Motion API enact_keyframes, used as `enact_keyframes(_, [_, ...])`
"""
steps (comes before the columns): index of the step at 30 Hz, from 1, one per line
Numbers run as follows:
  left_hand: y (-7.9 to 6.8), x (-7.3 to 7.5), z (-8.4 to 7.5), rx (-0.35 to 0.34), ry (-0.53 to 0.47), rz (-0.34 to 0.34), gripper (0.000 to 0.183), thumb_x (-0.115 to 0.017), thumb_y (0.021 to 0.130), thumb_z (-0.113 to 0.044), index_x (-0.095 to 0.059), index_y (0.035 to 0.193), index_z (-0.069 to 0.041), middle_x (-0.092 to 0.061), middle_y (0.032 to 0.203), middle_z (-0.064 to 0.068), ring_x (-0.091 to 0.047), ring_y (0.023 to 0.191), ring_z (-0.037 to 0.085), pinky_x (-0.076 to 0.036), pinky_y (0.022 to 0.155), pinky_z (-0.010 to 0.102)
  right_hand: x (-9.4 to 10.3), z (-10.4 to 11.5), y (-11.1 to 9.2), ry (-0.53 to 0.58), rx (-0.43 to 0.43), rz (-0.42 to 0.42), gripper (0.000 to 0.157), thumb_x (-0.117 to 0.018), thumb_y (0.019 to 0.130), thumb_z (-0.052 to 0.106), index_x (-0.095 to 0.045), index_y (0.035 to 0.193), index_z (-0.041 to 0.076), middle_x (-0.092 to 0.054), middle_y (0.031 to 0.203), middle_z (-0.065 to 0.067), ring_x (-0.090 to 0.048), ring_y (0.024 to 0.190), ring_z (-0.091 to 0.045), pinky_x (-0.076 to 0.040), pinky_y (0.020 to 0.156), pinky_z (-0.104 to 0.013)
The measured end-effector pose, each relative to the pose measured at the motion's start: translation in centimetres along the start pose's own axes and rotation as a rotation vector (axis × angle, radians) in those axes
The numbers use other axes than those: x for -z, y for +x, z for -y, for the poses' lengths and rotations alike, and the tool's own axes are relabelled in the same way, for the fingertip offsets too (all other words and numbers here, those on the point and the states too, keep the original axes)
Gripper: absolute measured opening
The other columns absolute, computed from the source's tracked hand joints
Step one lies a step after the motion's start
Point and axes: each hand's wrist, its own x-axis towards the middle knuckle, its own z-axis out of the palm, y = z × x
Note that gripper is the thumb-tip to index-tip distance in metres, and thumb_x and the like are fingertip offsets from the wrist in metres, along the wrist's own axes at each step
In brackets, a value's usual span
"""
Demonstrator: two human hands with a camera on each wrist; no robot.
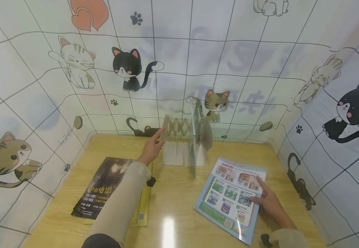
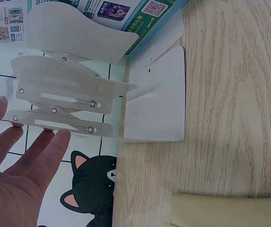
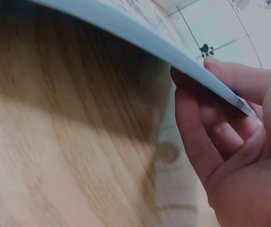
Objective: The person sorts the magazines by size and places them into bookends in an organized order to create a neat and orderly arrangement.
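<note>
A white folding bookend rack with crisscross side bars stands at the back of the wooden table. My left hand touches its left end plate; in the left wrist view the fingertips lie against the plate's outer face. A thin booklet stands upright inside the rack, its blue-edged printed page showing in the left wrist view. On the right, my right hand pinches the right edge of a light-blue booklet between thumb and fingers. The right wrist view shows that booklet's edge raised off the table.
At the left lie a dark-covered magazine and a yellow booklet partly under it, with my left sleeve above them. Cat-printed cloth walls enclose the table at the back and sides.
</note>
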Motion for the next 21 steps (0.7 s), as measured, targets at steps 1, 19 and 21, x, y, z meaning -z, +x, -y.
enact_keyframes(1, [0.0, 0.0, 0.1, 0.0, 0.0, 0.001, 0.057, -0.053, 0.101, -0.014, -0.034, 0.152, -0.03, -0.043, 0.147, 0.016, -0.061, 0.109, 0.034, -0.056, 0.079, 0.04, 0.0, 0.3, -0.2, -0.003, 0.004, -0.01, 0.106, -0.075, 0.084, 0.024, 0.003, 0.155, 0.037, -0.005, 0.16, -0.021, -0.012, 0.14, -0.051, -0.008, 0.109, -0.066])
enact_keyframes(19, [0.1, 0.0, 0.1, 0.01, -0.028, 0.003, 0.058, -0.055, 0.1, -0.012, -0.035, 0.152, -0.03, -0.043, 0.146, 0.017, -0.06, 0.11, 0.036, -0.057, 0.079, 0.041, -1.0, 3.8, -3.0, -0.13, 0.155, -0.225, 0.102, -0.071, 0.088, 0.012, 0.001, 0.153, 0.044, -0.022, 0.155, -0.025, -0.046, 0.122, -0.051, -0.045, 0.094, -0.056])
enact_keyframes(21, [0.1, -0.1, 0.1, 0.012, -0.03, 0.0, 0.058, -0.055, 0.1, -0.012, -0.035, 0.151, -0.031, -0.043, 0.146, 0.017, -0.06, 0.11, 0.036, -0.056, 0.079, 0.04, -1.1, 3.9, -3.2, -0.139, 0.163, -0.241, 0.101, -0.071, 0.089, 0.012, 0.001, 0.154, 0.043, -0.025, 0.153, -0.027, -0.048, 0.12, -0.051, -0.048, 0.091, -0.054])
